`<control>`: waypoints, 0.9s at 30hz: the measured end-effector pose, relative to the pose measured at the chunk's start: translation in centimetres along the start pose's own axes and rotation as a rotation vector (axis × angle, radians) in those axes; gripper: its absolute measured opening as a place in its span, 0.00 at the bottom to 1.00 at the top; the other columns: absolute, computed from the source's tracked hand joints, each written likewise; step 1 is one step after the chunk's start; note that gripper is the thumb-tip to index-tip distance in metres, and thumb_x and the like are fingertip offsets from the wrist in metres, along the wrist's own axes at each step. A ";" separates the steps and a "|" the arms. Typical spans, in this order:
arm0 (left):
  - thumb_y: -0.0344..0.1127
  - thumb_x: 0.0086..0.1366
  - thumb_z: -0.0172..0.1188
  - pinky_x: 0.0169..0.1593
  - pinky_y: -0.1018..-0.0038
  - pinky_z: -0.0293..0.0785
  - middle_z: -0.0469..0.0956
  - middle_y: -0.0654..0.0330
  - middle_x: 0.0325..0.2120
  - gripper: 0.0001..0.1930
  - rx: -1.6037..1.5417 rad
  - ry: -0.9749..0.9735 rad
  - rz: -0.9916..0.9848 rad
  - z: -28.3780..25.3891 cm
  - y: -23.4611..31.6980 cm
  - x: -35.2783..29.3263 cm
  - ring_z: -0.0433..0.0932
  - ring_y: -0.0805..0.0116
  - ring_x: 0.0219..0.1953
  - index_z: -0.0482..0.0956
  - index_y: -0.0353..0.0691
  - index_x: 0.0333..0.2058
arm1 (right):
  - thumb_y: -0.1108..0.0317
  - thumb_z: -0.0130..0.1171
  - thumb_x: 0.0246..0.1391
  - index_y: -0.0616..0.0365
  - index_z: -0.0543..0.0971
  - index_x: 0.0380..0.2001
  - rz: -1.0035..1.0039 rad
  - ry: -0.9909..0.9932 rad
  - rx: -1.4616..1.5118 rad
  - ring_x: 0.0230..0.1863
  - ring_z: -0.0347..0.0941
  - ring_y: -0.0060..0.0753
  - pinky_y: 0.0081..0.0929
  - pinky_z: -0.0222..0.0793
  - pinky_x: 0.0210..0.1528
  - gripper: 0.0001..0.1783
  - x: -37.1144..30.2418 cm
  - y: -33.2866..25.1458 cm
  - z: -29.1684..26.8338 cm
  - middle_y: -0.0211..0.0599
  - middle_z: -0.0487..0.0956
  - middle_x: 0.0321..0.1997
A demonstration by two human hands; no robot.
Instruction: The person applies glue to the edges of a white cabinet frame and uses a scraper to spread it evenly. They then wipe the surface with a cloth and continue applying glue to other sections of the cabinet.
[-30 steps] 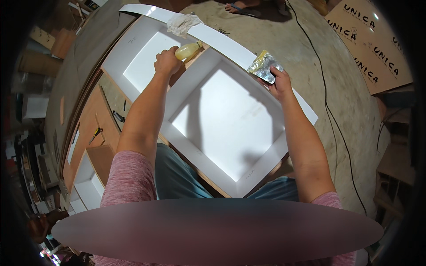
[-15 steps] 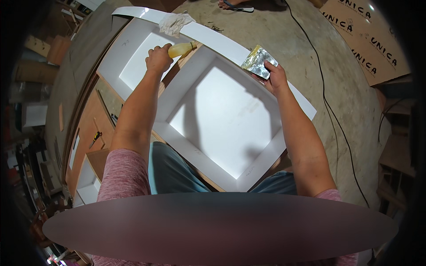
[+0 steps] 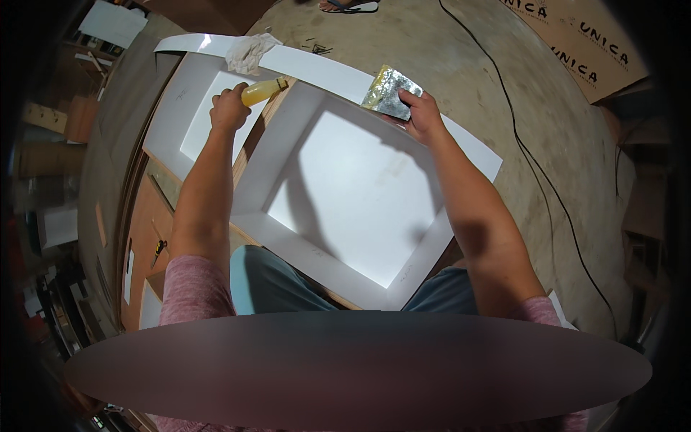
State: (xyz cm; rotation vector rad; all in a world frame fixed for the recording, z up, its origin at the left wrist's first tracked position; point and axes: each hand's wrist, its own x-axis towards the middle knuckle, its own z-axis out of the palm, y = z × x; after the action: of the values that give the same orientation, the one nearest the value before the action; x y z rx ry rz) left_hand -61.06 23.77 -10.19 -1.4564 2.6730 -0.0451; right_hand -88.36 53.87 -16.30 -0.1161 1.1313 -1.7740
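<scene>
My left hand [image 3: 229, 109] is closed around a translucent bottle [image 3: 260, 91] of yellow liquid. The bottle lies nearly level, its neck pointing right at the far end of a bare wooden divider edge [image 3: 268, 115]. In my right hand [image 3: 423, 117], pinched between thumb and fingers, is a thin metal scraper plate [image 3: 394, 95] with yellowish residue along its left side. It sits over a long white strip [image 3: 324, 70] along the far side of a white-lined cabinet box [image 3: 345, 194]. A crumpled whitish rag [image 3: 250, 52] rests on the strip, beyond the bottle.
A cutter with a yellow and black handle [image 3: 159, 249] lies on a brown board at left. A black cable [image 3: 515, 119] runs over the concrete floor at right, near a large cardboard sheet [image 3: 576, 43]. Another person's sandalled foot [image 3: 349, 6] shows at the top.
The whole view has shifted, so the cabinet and both hands appear farther left. Both hands keep their holds, and the bottle neck stays by the divider's far end.
</scene>
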 end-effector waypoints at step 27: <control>0.39 0.63 0.54 0.51 0.37 0.67 0.79 0.57 0.47 0.11 0.052 0.193 -0.079 6.0 0.0 4.2 0.77 0.57 0.52 0.82 0.54 0.41 | 0.63 0.52 0.66 0.65 0.68 0.61 0.141 -0.173 0.074 0.54 0.76 0.43 0.41 0.78 0.55 0.24 4.8 1.7 -4.9 0.47 0.74 0.58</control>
State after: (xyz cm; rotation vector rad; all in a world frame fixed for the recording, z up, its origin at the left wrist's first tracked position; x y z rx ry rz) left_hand -62.68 20.36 -16.43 -1.6177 2.7356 -0.2730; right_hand -92.27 53.22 -22.16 -0.1393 0.9266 -1.6445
